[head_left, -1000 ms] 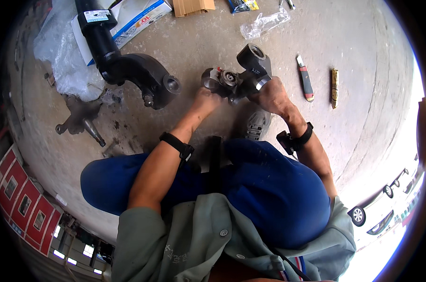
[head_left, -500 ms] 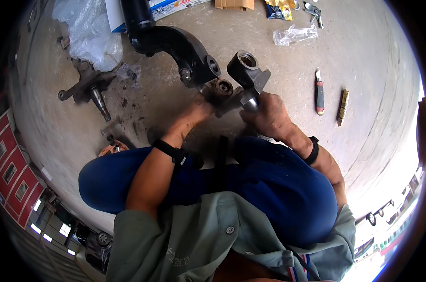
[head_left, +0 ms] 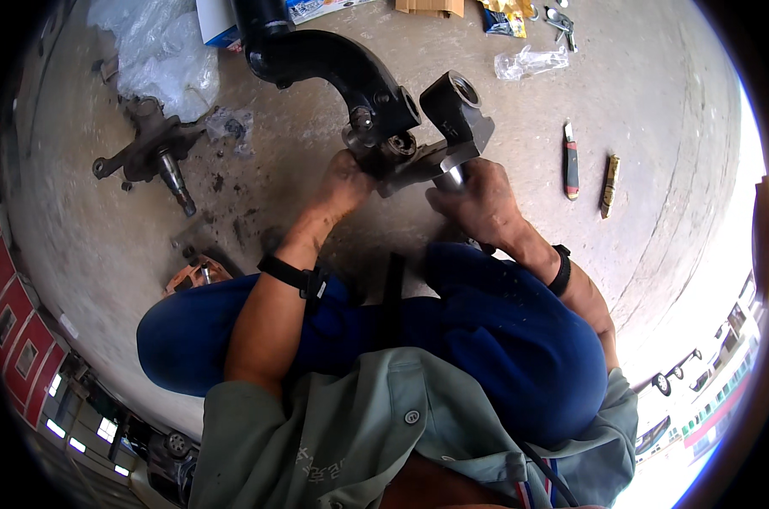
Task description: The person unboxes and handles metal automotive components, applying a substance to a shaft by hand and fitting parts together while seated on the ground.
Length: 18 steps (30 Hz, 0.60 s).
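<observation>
A black steering knuckle (head_left: 454, 110) is held up between my hands, tilted, beside the drilled end of a black axle beam (head_left: 338, 64). My right hand (head_left: 485, 202) is closed around the knuckle's shiny spindle (head_left: 449, 180). My left hand (head_left: 346, 181) grips the knuckle's lower end, just below the beam tip; some of its fingers are hidden behind the metal. The knuckle's upper bored eye stands right of the beam end, with a gap between them. Its lower eye sits under the beam end; whether they touch I cannot tell.
A worn, dirty knuckle (head_left: 159, 144) lies on the floor at left, near bubble wrap (head_left: 164, 64). At right lie a red-and-grey utility knife (head_left: 571, 165) and a gold-patterned bar (head_left: 609, 187). Clear plastic (head_left: 530, 64) and a carton (head_left: 429, 7) are farther off. An orange object (head_left: 199, 270) sits by my left knee.
The beam end has shifted to the right. The knuckle has moved slightly up and right and tilted more, both hands still on it.
</observation>
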Motion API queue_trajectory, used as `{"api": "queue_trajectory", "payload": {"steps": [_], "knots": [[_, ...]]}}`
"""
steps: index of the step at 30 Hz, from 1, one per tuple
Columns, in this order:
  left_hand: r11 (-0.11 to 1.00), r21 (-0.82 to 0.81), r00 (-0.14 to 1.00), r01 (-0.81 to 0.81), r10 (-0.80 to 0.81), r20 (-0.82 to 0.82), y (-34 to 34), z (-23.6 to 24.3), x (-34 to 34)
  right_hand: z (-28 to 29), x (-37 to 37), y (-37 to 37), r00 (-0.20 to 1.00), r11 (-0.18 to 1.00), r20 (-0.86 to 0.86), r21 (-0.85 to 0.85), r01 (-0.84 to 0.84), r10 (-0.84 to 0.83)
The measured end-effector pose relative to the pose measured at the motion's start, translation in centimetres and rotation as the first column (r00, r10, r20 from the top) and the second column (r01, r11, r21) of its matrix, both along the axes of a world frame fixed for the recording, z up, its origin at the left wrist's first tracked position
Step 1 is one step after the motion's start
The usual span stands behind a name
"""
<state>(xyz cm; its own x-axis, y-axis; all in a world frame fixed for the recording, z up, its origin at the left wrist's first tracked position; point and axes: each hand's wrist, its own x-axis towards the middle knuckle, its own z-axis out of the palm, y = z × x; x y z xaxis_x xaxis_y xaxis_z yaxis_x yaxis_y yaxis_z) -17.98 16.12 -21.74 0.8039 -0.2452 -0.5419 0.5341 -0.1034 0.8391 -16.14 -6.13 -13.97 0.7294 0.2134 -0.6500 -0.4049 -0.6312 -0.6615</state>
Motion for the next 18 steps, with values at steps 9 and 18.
{"api": "queue_trajectory", "payload": {"steps": [9, 18], "knots": [[0.989, 0.145, 0.995, 0.023, -0.037, 0.096, 1.6, 0.6, -1.6, 1.0, 0.1, 1.6, 0.991, 1.0, -0.13, 0.0, 0.02, -0.02], [0.922, 0.353, 0.958, 0.158, -0.23, 0.17, 3.2, -0.2, -3.1, 0.4, -1.6, 1.8, 0.971, 0.979, -0.215, 0.152, 0.135, -0.101]]}}
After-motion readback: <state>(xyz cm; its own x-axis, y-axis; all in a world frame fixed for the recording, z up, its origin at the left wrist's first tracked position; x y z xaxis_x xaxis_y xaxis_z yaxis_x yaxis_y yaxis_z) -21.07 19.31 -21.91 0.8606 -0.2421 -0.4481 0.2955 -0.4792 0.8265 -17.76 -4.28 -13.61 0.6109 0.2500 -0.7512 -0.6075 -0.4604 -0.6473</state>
